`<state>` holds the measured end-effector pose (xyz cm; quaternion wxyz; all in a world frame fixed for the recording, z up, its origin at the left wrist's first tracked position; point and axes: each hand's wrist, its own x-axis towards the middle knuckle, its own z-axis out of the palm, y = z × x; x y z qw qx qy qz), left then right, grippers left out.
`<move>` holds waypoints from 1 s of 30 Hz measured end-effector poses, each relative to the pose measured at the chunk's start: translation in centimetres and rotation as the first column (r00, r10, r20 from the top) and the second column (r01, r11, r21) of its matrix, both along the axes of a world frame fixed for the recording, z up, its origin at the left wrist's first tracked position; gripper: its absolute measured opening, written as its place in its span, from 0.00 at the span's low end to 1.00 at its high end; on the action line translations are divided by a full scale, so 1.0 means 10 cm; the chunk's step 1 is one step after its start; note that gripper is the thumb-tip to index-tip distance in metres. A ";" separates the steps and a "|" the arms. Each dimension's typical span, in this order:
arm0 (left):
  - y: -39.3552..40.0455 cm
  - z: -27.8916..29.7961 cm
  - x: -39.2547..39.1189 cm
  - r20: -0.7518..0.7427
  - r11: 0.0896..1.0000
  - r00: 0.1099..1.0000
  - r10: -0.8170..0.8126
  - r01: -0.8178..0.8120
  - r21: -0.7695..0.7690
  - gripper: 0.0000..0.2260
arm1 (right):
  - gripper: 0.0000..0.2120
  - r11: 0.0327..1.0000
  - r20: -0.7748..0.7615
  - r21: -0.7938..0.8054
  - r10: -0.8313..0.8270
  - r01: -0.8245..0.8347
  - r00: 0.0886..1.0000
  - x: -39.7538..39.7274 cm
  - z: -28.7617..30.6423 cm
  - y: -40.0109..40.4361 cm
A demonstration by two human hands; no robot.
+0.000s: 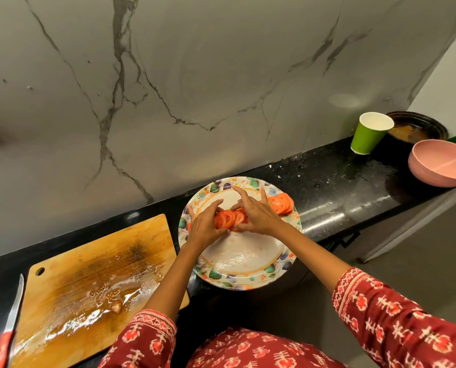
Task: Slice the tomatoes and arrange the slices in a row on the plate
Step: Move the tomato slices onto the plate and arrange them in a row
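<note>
A floral-rimmed plate [237, 264] sits on the black counter, overhanging its front edge. A row of overlapping tomato slices [229, 217] runs across the plate's far half, and its right end [281, 203] lies uncovered near the rim. My left hand [204, 225] curls around the left end of the row, thumb and fingers on the slices. My right hand [257, 215] pinches the slices in the middle, with two fingers raised. The wet wooden cutting board [88, 282] lies left of the plate, bearing juice and a small tomato scrap [116, 306].
A red-handled knife [10, 325] lies at the board's left edge. At the far right of the counter stand a green paper cup [369, 135], a pink bowl [442, 163] and a dark dish [418, 127]. A marble wall rises behind the counter.
</note>
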<state>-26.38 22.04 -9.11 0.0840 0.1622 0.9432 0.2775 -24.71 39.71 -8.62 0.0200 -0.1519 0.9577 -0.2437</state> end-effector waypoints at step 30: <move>0.08 -0.01 -0.13 0.057 0.992 0.993 -0.102 0.097 0.075 0.40 | 0.36 0.984 -0.149 -0.089 -0.167 0.155 0.975 0.12 0.04 0.15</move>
